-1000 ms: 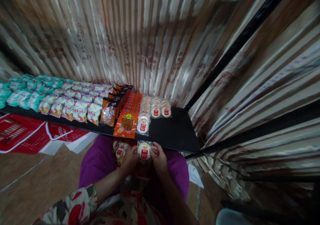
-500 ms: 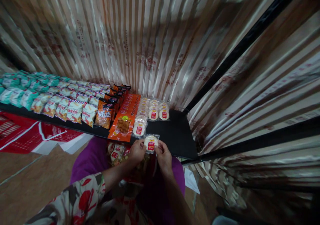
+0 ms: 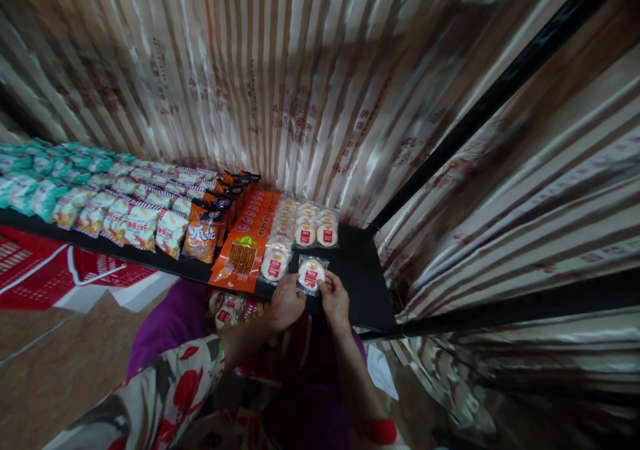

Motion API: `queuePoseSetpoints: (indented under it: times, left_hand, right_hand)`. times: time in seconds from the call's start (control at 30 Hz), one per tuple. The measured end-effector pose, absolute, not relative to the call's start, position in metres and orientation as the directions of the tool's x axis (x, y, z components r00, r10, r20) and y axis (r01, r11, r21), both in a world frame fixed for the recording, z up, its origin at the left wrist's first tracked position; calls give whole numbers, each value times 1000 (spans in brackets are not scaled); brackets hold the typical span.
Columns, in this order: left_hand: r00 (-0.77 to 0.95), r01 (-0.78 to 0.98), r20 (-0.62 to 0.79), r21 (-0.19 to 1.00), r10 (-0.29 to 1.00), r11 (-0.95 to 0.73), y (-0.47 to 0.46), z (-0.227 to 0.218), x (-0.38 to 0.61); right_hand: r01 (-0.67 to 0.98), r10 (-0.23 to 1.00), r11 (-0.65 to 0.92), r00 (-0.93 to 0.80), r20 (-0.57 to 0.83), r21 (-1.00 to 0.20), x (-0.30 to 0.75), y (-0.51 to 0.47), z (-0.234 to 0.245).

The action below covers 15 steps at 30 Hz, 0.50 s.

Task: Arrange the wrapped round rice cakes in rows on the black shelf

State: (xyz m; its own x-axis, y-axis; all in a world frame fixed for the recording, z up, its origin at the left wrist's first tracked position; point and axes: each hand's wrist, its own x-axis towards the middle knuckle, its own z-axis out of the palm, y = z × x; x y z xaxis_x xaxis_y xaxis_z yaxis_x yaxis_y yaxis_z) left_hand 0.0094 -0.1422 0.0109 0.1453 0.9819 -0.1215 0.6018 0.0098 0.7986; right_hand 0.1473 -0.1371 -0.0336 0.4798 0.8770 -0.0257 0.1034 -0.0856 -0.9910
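Observation:
Between my two hands is a clear packet of round white crackers with a red and yellow label. My left hand pinches its left edge, and my right hand pinches the right edge. The packet is over the front part of the black shelf; whether it touches the surface I cannot tell. Just left of it lies a matching cracker packet, the front one of a column. Behind, two more columns of cracker packets run toward the back.
Left of the crackers lies an orange snack sheet, then orange bags, white bags and teal bags in rows. A red basket stands below. Striped sheeting and a black post bound the shelf.
Both hands have moved the cracker packet forward and slightly right, from the shelf's front edge to over its surface. The view has shifted a little.

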Motion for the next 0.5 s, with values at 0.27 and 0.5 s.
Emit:
queuePoseSetpoints:
  times: [0.27, 0.5]
  left_hand:
    - [192, 612, -131, 791, 973, -14, -138, 7, 27]
    - [254, 612, -125, 789, 959, -59, -128, 8, 33]
  right_hand:
    - [183, 886, -81, 463, 13, -980, 155, -115, -33]
    - [219, 880, -82, 474, 33, -972, 157, -89, -42]
